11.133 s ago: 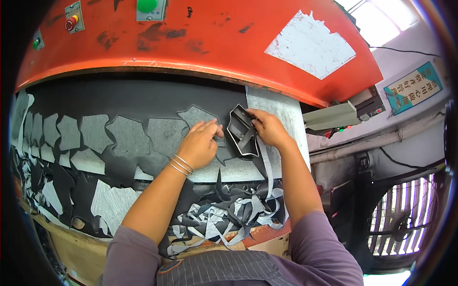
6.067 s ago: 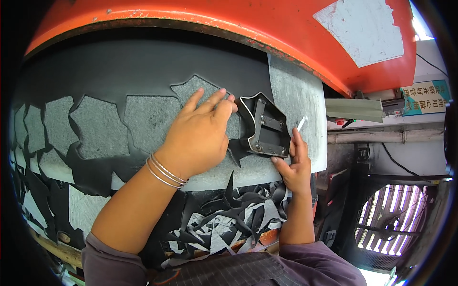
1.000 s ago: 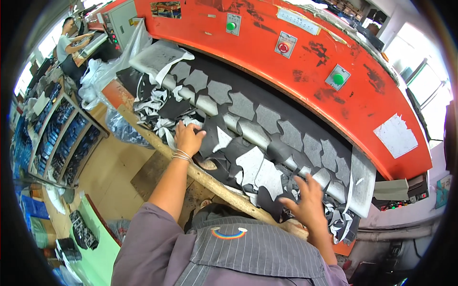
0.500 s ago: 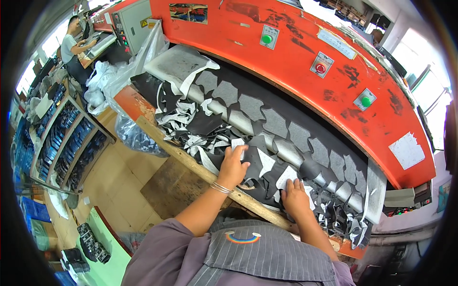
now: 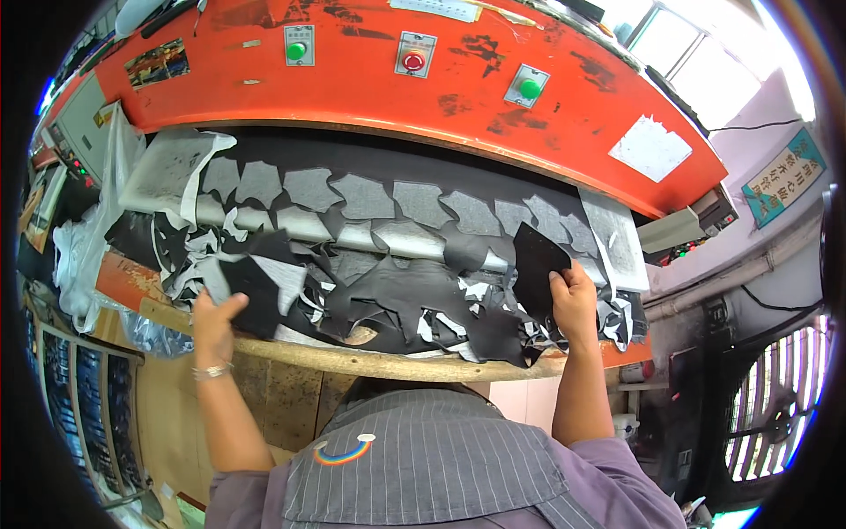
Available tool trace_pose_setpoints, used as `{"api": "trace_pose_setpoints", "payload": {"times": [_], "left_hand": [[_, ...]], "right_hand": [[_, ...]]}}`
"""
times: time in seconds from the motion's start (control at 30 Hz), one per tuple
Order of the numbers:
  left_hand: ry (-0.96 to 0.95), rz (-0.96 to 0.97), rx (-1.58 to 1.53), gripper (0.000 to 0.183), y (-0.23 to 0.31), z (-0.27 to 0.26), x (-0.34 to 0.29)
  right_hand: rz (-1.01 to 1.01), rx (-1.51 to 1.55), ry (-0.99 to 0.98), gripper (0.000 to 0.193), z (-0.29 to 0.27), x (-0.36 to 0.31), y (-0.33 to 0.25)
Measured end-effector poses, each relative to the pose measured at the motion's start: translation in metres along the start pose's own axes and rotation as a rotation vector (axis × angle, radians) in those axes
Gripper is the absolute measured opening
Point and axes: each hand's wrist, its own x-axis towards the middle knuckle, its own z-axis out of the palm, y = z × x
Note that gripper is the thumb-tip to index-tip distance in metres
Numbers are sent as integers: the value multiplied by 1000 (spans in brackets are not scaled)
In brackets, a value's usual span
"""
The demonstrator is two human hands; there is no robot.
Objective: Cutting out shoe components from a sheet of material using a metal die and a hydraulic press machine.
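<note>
In my right hand (image 5: 575, 301) is a flat black piece of sheet material (image 5: 538, 275), pinched between thumb and fingers and raised over the right part of the heap. My left hand (image 5: 216, 324) is closed on a black and pale grey scrap (image 5: 250, 293) at the heap's left end. Between the hands lies a heap of torn black offcuts (image 5: 388, 295), some showing pale undersides. Behind it a black sheet (image 5: 291, 148) with a row of angular cut-outs stretches across a pale grey board (image 5: 159, 181).
An orange-red machine front (image 5: 352, 79) rises behind the board, with two green buttons and one red button (image 5: 413, 61). A wooden rail (image 5: 388, 363) edges the bed on my side. Clear plastic bags (image 5: 84, 256) hang at left; racks (image 5: 84, 388) stand below them.
The view has swung right. My hands have moved apart from the middle of the heap; the right one now holds up a black piece, and the left lifts a scrap.
</note>
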Motion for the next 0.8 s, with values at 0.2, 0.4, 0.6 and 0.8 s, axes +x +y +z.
{"api": "trace_pose_setpoints", "payload": {"times": [0.2, 0.4, 0.6, 0.8], "left_hand": [[187, 44, 318, 30, -14, -52, 78], [276, 152, 782, 39, -54, -64, 106], [399, 363, 961, 43, -40, -15, 88], [174, 220, 883, 37, -27, -40, 106]], "right_hand": [[287, 157, -522, 27, 13, -10, -12], [324, -457, -455, 42, 20, -24, -3], [323, -356, -312, 35, -2, -24, 25], [252, 214, -75, 23, -55, 3, 20]]}}
